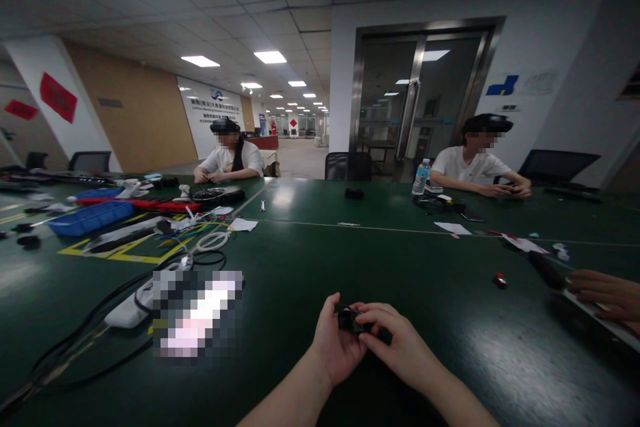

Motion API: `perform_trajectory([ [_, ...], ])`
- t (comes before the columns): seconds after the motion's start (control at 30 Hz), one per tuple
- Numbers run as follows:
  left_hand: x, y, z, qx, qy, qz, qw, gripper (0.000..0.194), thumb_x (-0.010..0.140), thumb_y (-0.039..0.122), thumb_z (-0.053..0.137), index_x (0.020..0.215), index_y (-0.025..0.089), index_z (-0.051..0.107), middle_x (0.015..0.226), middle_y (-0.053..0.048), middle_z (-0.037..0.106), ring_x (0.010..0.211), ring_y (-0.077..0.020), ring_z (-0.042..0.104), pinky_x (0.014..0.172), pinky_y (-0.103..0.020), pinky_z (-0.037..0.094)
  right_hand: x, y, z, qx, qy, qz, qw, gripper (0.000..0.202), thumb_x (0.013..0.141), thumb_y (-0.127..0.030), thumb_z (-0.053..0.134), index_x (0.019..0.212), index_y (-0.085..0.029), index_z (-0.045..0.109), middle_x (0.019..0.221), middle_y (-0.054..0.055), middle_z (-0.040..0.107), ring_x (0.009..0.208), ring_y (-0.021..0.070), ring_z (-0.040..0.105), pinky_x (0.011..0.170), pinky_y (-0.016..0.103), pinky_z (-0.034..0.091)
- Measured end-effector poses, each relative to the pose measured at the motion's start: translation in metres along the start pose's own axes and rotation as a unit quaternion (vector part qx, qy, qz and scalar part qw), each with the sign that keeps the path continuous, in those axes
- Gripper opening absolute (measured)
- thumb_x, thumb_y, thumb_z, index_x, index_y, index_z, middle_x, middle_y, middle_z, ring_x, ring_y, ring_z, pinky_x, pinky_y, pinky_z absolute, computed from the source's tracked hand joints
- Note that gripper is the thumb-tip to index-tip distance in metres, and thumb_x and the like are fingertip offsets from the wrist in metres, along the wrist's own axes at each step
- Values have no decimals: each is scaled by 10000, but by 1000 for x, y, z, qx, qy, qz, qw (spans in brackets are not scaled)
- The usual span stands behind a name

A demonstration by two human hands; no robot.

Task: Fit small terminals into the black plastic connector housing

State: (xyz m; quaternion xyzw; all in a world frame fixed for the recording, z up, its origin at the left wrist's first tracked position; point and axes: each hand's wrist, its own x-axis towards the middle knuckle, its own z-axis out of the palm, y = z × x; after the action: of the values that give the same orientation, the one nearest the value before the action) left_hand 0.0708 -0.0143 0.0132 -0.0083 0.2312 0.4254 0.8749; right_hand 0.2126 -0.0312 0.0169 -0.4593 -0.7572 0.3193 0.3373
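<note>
Black object (349,321), small and compact, fine detail indistinct; left hand (336,345) supports it, palm upturned, thumb raised; right hand (395,333) pinches its side.

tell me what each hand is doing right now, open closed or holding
Left hand: partly curled, holding a small black object.
Right hand: bent fingers at the same object; how firm its grip is cannot be told.

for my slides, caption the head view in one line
Left hand and right hand hold a small black object over a green table, two people seated opposite.
</note>
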Motion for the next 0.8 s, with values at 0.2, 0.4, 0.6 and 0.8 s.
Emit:
perform_trajectory([
  [0.2, -2, -1, 2, -3, -9, 6, 1000, 374, 893, 445, 386, 842, 102, 527, 760, -94, 587, 696, -202, 613, 562, -276, 510, -1, -1, 0, 6, 9, -11, 1000, 300, 723, -107, 568, 967, -265, 642, 1155, 52, 574, 1071, 227, 528, 778, 337, 502],
  [0.4, -1, -1, 1, -6, -18, 21, 1000, 356, 905, 428, 389, 827, 110, 527, 751, -85, 595, 679, -207, 616, 591, -323, 516, -1, 0, 2, -2, 35, -23, 999, 313, 696, -115, 603, 967, -268, 639, 1164, 56, 568, 1080, 239, 517, 785, 363, 499],
  [0.6, 2, 0, -3, -1, -43, 15, 999, 354, 898, 422, 416, 861, 91, 537, 772, -98, 603, 707, -225, 623, 590, -308, 499, -1, 0, 1, -11, 45, -19, 999, 278, 703, -125, 622, 935, -273, 657, 1132, 48, 582, 1076, 237, 520, 834, 383, 475],
  [0.8, 2, 4, -6, 14, -47, -11, 999, 384, 888, 438, 422, 923, 81, 557, 823, -129, 613, 769, -239, 631, 600, -283, 490, -1, -3, -1, -24, 47, -32, 998, 245, 722, -152, 635, 929, -280, 665, 1092, 40, 616, 1079, 238, 523, 910, 422, 424],
])
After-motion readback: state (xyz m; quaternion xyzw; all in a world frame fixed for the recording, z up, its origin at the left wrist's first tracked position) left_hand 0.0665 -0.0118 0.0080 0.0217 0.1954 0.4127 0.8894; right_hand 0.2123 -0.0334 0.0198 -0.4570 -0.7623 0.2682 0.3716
